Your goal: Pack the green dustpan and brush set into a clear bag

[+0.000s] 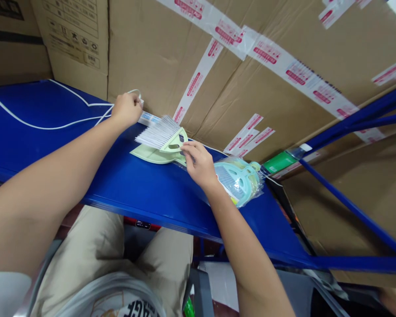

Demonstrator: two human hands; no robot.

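Pale short-sleeved shirt [117,286] — dark lettering [139,308] on front — beige trousers [89,246].

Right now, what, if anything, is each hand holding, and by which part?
The right hand holds the brush by its handle end. The left hand appears to grip the cord; exactly where along it can't be told.

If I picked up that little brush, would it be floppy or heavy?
Probably light: the brush has a thin-looking body with holes through it, and the right hand touches it with only fingertips. Its long, thin bristles might bend if pushed, but the green part looks like plastic, so likely stays stiff.
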